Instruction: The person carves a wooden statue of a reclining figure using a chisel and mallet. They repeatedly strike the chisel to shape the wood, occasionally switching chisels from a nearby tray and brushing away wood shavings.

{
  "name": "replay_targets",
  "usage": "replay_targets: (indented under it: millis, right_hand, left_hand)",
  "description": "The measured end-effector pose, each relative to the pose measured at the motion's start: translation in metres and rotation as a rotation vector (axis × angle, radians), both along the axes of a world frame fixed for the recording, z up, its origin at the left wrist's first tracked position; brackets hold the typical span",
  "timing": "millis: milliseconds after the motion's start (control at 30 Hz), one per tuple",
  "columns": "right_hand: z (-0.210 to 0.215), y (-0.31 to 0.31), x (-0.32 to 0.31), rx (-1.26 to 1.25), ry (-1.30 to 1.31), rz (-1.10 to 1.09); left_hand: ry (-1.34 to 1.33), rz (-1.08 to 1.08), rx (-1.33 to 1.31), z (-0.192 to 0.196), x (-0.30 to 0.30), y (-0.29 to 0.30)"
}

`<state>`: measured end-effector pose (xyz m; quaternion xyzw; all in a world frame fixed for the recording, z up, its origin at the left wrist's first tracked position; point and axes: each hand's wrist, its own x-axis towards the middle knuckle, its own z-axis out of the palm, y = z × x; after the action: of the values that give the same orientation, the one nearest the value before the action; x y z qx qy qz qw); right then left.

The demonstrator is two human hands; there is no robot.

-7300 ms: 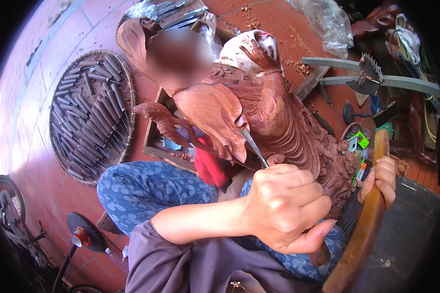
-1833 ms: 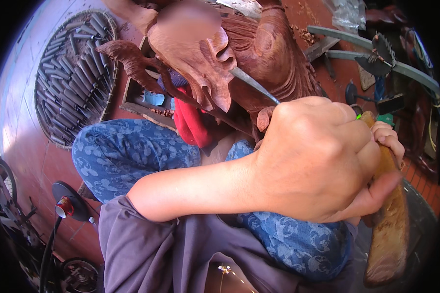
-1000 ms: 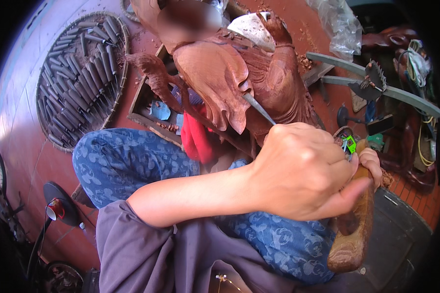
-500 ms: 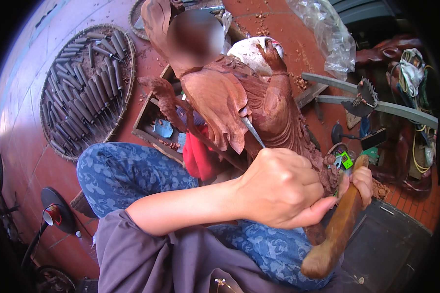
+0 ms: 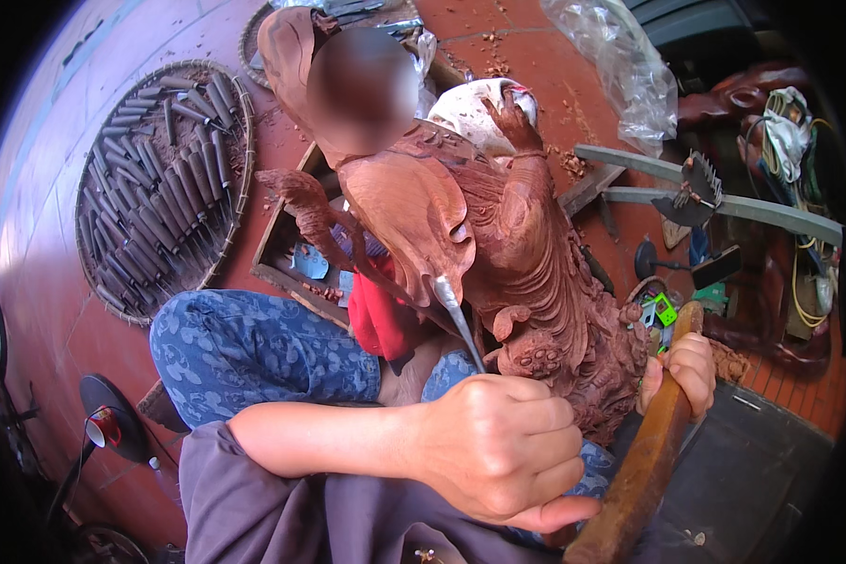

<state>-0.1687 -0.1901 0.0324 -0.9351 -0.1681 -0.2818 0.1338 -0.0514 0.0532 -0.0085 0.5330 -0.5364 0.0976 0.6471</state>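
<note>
Dozens of chisels lie in the round woven tray [image 5: 244,141] on the floor at far left. Your left hand [image 5: 498,446] makes a tight fist-grip on a metal gouge [image 5: 456,315], its blade tip against the reddish wooden statue [image 5: 526,244] at centre, over your blue patterned trousers [image 5: 254,348]. Your right hand [image 5: 681,371] wraps round a wooden mallet [image 5: 644,461], just beside the statue's base.
</note>
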Motion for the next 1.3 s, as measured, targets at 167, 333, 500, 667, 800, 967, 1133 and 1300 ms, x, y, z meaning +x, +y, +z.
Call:
replay_targets:
  millis: [167,333,500,667,800,967,1133,1300]
  right_hand:
    - [0.009,0.009,0.001,0.015,0.031,0.003]
    - [0.015,0.015,0.006,-0.005,0.073,0.041]
    - [0.035,0.022,0.001,0.014,0.09,0.088]
    - [0.035,0.024,-0.001,-0.139,0.095,-0.011]
    - [0.032,0.016,-0.005,-0.121,0.047,0.023]
    - [0.029,0.01,-0.008,-0.141,0.001,0.003]
    - [0.024,0.009,-0.008,-0.21,-0.02,-0.051]
    - [0.016,0.0,-0.01,-0.233,-0.048,-0.015]
  left_hand:
    - [0.095,-0.199,-0.024,-0.004,0.013,0.0]
    - [0.172,-0.31,-0.035,-0.005,0.024,0.006]
    - [0.242,-0.345,-0.073,-0.003,0.028,0.001]
    - [0.233,-0.3,-0.048,-0.007,0.025,0.0]
    - [0.239,-0.267,-0.054,-0.006,0.025,-0.002]
    - [0.217,-0.226,-0.04,-0.005,0.024,-0.006]
    - [0.205,-0.187,-0.042,-0.007,0.021,-0.01]
    - [0.184,-0.151,-0.014,-0.01,0.017,-0.013]
